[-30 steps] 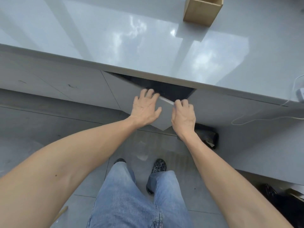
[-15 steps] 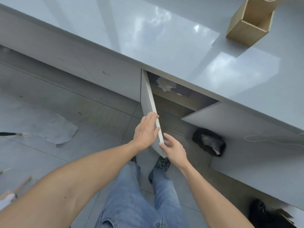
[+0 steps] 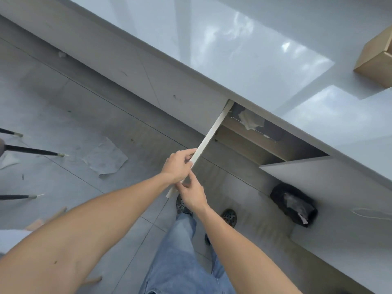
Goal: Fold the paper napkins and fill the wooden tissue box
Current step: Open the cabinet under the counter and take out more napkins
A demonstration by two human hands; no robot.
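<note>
You stand at a glossy grey counter (image 3: 244, 52) with both hands on a cabinet door (image 3: 209, 139) swung wide, your left hand (image 3: 179, 166) curled over its edge, the fingers of your right hand (image 3: 192, 193) pinching it lower down. You appear to be fetching supplies: white napkins (image 3: 249, 122) show on the shelf inside, so next comes a reach in. The wooden tissue box (image 3: 376, 60) waits on the counter, far right, above a littered tiled floor (image 3: 63, 115).

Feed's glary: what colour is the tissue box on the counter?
Light tan wood, seen in the head view.
</note>
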